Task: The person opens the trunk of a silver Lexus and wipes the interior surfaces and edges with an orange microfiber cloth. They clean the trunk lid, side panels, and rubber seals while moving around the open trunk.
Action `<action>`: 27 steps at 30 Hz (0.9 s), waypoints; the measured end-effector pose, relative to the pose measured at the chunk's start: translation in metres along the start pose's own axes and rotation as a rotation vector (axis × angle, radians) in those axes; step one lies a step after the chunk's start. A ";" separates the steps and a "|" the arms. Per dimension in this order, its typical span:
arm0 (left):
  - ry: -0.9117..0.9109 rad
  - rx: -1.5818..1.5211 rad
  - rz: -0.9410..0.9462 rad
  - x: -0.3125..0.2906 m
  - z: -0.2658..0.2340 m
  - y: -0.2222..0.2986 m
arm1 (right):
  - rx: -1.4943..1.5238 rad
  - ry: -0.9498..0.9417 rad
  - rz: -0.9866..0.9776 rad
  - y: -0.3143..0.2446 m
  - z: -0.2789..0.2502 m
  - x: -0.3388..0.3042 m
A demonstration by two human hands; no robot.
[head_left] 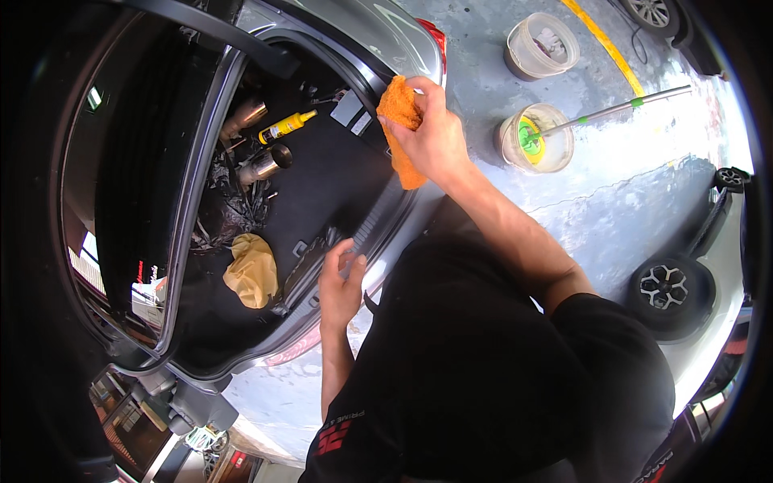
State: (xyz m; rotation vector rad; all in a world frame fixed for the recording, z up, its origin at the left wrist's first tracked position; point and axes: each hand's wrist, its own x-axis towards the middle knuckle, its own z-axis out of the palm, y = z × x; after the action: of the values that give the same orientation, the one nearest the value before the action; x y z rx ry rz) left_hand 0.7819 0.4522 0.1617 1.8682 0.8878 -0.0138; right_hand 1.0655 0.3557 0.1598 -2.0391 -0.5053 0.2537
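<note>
An orange microfiber cloth (409, 173) is bunched in my right hand (439, 138), its fingers wrapped around the upper part. The cloth touches the rim of an open car trunk (385, 211), near the corner by the red tail light (436, 40), and its lower end hangs down. My left hand (340, 286) hovers by the trunk's sill with nothing in it, thumb and fingers apart and slightly bent. On the dark trunk floor (322, 173) lie a yellow bottle (283, 129), two metal exhaust tips (266, 163), crumpled black plastic (233, 213) and a tan cloth-like bundle (252, 271).
The raised tailgate (121, 185) fills the left side. Two pale buckets stand at the upper right: one (570, 48) has cloths inside, the other (564, 149) a green-and-yellow mop head on a long pole (620, 108). At right is another car's wheel (671, 298).
</note>
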 end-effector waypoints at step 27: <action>-0.117 0.099 0.015 -0.027 0.016 -0.052 | -0.955 -0.586 -0.243 -0.042 -0.006 0.045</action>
State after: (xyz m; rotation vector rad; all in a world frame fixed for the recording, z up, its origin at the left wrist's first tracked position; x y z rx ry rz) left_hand 0.7381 0.4348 0.1229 1.9445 0.8052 -0.1593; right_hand 1.0975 0.3893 0.2011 -2.7695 -1.4393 0.5391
